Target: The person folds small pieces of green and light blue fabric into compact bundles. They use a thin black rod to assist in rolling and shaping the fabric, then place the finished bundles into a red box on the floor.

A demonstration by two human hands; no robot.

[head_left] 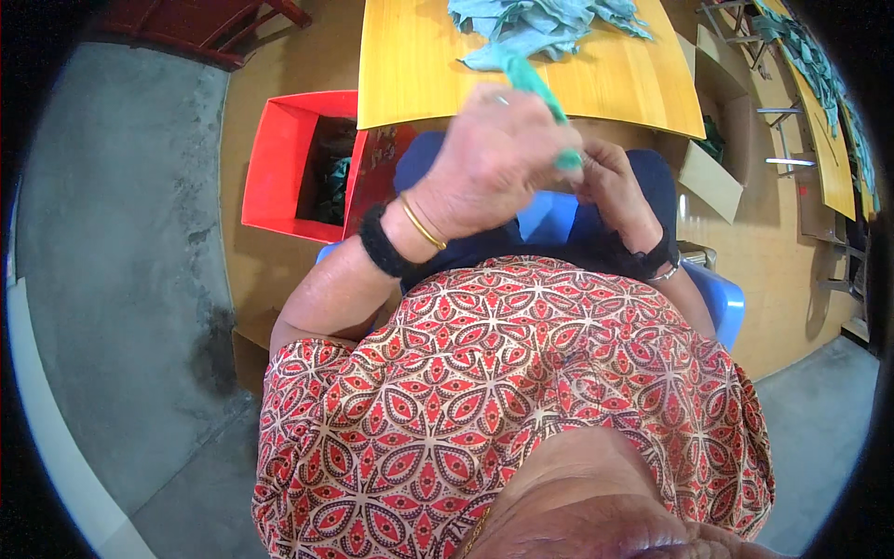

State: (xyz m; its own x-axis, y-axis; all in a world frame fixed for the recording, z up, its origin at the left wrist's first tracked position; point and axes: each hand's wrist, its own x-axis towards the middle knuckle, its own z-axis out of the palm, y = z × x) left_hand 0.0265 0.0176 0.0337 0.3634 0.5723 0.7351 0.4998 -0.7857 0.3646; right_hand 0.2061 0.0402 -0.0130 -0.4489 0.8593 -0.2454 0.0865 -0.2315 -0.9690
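My left hand (pixel 503 140) is raised before the table's near edge, its fingers closed round a bright green strip of what looks like cloth (pixel 533 82). One end of the strip sticks up past the knuckles, and a short bit shows below the fingers. Close beside it, my right hand (pixel 615 182) has thumb and fingers pinched together near that lower end. Whatever lies in this pinch is too small and blurred to make out. Beyond the hands, a loose heap of teal cloth pieces (pixel 545 28) lies on the yellow wooden table (pixel 410 79).
A red box (pixel 279 168) with dark pieces inside stands left of the table. An open cardboard box (pixel 712 182) is at the right. Farther right, another table (pixel 824 121) bears more teal pieces. The blue chair (pixel 724 303) is under me.
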